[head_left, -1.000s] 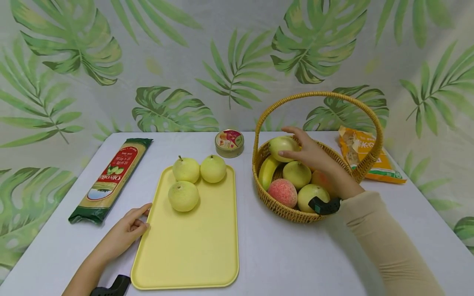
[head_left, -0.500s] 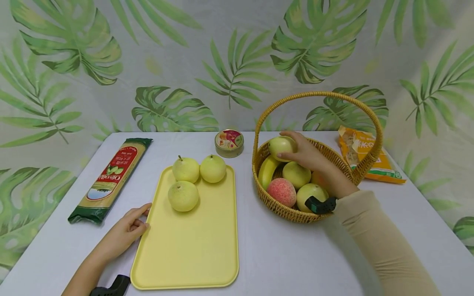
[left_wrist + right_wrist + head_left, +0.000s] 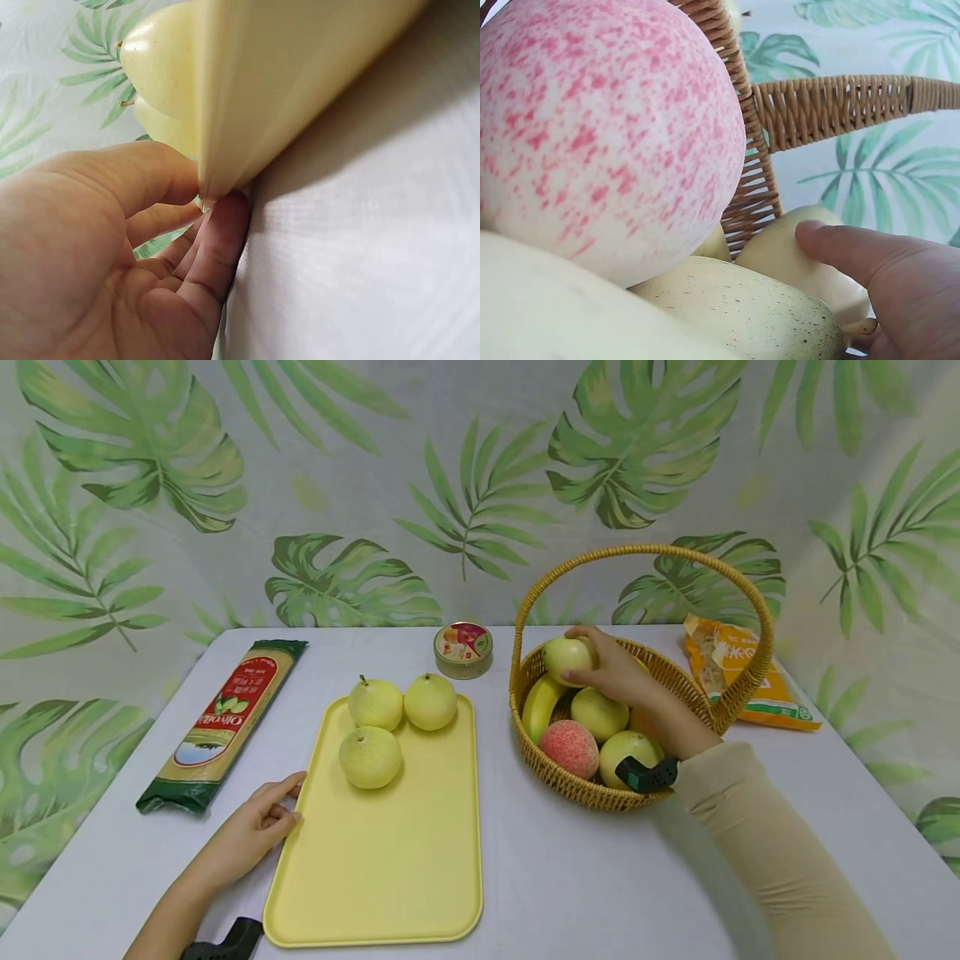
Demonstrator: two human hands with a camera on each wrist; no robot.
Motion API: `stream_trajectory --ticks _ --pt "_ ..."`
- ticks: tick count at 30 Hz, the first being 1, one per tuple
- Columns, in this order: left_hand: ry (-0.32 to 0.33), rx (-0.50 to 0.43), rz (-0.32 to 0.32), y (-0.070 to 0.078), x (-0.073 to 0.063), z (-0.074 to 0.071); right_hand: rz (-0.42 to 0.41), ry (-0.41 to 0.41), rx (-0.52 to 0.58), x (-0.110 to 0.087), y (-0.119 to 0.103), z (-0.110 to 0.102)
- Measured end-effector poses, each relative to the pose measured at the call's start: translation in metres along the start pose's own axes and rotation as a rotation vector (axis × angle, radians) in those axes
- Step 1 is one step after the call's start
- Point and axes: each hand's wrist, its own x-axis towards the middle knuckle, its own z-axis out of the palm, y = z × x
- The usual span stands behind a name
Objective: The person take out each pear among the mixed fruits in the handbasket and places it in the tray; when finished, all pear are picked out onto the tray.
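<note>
Three tray pears (image 3: 370, 758): grouped at the far end of the yellow tray (image 3: 390, 868).
Held pear (image 3: 564, 660): inside the wicker basket (image 3: 592, 797), at its far left, just above the banana (image 3: 542, 708).
Right hand (image 3: 622, 670): the nearer; thumb and fingers grip that pear, which lies directly at its left.
Left hand (image 3: 251, 827): thumb and forefinger pinch the tray's left rim; the pear lies well apart, rightward and farther out.
Pear axis: appears roughly level, side to side; stem end not visible, so pointing direction cannot be told.
Tray axis: runs lengthwise away from the person, left of the basket.
</note>
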Motion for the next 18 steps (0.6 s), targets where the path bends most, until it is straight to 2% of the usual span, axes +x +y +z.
stream_trajectory --ticks 5,12,18 --pt "0.0 0.001 0.004 0.0 0.0 0.0 -0.02 0.023 -0.024 0.001 0.001 0.0" --pt "-0.001 0.001 0.006 0.001 0.0 -0.001 -0.05 0.096 -0.065 0.001 -0.001 0.0" --pt "-0.003 -0.01 0.006 0.002 0.001 -0.001 -0.016 0.114 -0.056 -0.006 -0.013 -0.006"
